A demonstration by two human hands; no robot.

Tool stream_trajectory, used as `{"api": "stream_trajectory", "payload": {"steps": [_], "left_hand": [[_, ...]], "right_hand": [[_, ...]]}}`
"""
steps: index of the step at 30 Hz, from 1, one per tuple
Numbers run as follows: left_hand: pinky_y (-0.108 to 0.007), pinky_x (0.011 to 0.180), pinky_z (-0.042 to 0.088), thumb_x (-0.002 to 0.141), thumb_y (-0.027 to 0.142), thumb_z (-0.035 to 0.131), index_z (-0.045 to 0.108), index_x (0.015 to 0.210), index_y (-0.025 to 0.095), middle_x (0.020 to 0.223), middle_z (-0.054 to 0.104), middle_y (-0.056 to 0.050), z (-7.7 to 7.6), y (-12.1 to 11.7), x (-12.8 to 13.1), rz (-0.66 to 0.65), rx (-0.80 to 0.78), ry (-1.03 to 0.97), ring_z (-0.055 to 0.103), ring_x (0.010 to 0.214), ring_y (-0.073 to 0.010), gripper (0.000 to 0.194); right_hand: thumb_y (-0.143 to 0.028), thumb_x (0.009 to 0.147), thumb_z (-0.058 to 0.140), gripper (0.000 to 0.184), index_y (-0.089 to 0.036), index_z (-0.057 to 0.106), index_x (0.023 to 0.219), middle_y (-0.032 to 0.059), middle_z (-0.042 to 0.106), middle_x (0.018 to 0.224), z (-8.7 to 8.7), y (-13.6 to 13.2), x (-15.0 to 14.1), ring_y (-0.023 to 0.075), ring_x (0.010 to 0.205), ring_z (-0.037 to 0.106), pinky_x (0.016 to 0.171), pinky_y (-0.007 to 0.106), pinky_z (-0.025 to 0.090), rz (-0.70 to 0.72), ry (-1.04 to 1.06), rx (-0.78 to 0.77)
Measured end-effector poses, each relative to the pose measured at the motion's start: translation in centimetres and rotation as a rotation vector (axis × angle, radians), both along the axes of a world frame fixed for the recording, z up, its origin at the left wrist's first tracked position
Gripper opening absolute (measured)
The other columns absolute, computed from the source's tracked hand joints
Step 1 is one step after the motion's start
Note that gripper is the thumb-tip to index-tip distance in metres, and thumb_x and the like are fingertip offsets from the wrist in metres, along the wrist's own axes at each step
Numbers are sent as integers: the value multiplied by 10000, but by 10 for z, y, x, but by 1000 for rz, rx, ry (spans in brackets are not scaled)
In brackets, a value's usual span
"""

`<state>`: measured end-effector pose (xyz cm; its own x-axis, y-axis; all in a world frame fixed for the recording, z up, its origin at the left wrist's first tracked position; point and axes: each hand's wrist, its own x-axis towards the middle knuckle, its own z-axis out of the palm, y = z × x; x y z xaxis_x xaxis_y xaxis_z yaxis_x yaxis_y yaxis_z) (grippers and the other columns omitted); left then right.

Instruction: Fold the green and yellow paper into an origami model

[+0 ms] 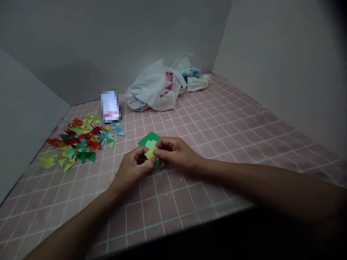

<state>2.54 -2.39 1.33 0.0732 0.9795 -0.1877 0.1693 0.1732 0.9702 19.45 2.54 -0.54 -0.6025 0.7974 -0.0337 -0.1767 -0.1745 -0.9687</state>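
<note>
A small piece of yellow folded paper (150, 152) is pinched between my two hands, above the pink tablecloth. My left hand (135, 162) grips its left and lower edge, the thumb lying along the front. From the right, my right hand (179, 153) pinches the same paper with thumb and index finger. Just behind my hands lie sheets of green paper (151, 136), with a paler green piece (150, 144) on top. My fingers hide part of these sheets and the right end of the yellow paper.
To the left spreads a pile of folded paper pieces (81, 135) in red, orange, yellow, green and blue. Behind it a lit phone (110, 106) stands near the wall. White plastic bags (154, 86) sit at the back. Walls border the checked pink tablecloth (217, 130).
</note>
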Motion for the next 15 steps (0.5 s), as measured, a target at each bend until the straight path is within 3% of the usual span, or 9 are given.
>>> {"api": "stream_trajectory", "payload": {"steps": [4, 10, 15], "left_hand": [[-247, 603, 433, 770, 317, 734, 594, 760, 191, 729, 646, -14, 0, 1, -1, -7, 2, -37, 566, 650, -141, 189], [-234, 594, 425, 756, 297, 747, 614, 760, 174, 724, 661, -13, 1, 3, -4, -42, -29, -21, 579, 639, -127, 182], [-227, 598, 436, 770, 288, 755, 604, 802, 178, 702, 673, 4, 0, 5, -5, 33, -13, -98, 584, 619, -112, 190]], "right_hand": [[-255, 861, 634, 154, -166, 570, 753, -42, 556, 595, 2, 0, 1, 82, 554, 516, 548, 213, 390, 0, 0, -20], [-196, 796, 670, 100, -172, 573, 797, -39, 596, 669, 0, 6, 0, 77, 540, 547, 529, 211, 432, 7, 22, -45], [-185, 795, 645, 96, -173, 556, 763, -42, 596, 589, 3, 7, 1, 83, 515, 556, 514, 197, 423, -22, 16, -67]]}}
